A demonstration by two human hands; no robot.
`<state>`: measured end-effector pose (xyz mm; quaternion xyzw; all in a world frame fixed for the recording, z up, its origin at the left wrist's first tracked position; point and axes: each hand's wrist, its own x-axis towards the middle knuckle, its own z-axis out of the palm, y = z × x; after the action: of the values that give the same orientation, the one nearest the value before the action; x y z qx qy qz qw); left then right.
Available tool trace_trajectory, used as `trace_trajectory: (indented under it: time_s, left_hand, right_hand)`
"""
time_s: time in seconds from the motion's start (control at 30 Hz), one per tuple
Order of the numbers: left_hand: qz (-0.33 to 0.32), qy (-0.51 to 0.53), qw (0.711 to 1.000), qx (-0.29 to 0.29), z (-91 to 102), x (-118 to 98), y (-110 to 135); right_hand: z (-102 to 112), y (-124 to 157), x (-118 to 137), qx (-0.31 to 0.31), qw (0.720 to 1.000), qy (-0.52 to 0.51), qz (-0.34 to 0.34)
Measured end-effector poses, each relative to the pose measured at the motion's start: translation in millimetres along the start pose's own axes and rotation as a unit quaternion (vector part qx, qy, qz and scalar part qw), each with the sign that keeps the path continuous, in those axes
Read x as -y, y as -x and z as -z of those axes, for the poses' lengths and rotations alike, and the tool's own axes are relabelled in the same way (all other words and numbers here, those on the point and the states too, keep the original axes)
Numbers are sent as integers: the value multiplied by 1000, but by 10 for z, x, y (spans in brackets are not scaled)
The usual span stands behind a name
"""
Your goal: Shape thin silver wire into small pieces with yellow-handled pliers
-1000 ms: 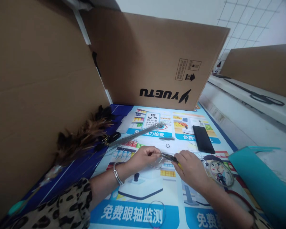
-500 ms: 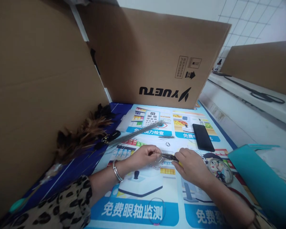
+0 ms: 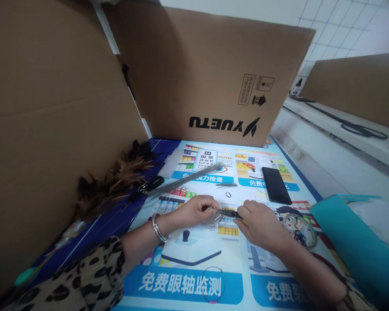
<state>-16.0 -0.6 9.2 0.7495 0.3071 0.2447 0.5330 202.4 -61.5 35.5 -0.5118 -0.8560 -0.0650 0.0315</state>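
My left hand (image 3: pixel 199 211) is closed in a pinch on a thin wire loop (image 3: pixel 213 222), which hangs below the fingertips and looks blurred. My right hand (image 3: pixel 257 222) grips a pair of pliers (image 3: pixel 231 213) with dark, narrow jaws and yellow on the handles. The pliers' tip meets the wire right beside my left fingertips. Just beyond the hands lies a small dark ring (image 3: pixel 228 195). Short wire pieces (image 3: pixel 227 185) and a long bundle of thin wires (image 3: pixel 191 178) rest farther back. Another thin wire loop (image 3: pixel 224 283) with a pink bit lies near the front.
A black phone (image 3: pixel 276 185) lies at the right, near a teal box (image 3: pixel 356 242). A round clear dish (image 3: pixel 301 231) sits beside my right forearm. Brown feathers (image 3: pixel 113 177) and a black key fob (image 3: pixel 155 183) are on the left. Cardboard panels (image 3: pixel 214 77) stand behind and left.
Both hands stay almost in place, with the pliers still at the wire. The wire loop below my left fingers has shifted slightly.
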Motion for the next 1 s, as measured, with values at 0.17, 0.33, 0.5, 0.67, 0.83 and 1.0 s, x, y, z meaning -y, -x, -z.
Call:
trace_trajectory:
  time_s: [0.17, 0.33, 0.5, 0.67, 0.83, 1.0]
  left_hand:
    - [-27, -59, 998, 5, 37, -31, 1]
    - [-36, -73, 997, 8, 48, -35, 0]
    - [-42, -76, 996, 6, 45, -40, -2]
    - [-44, -73, 996, 3, 45, -53, 1]
    - [-33, -70, 997, 11, 51, -71, 9]
    - [-30, -67, 997, 16, 42, -63, 1]
  right_hand:
    - [4, -7, 16, -7, 1000, 12, 1]
    - [4, -5, 23, -11, 1000, 23, 0]
    - [1, -6, 34, -10, 1000, 25, -5]
    - [-12, -4, 44, -3, 1000, 29, -8]
    - [-38, 1, 43, -11, 1000, 26, -13]
    - [-76, 4, 41, -23, 999, 22, -19]
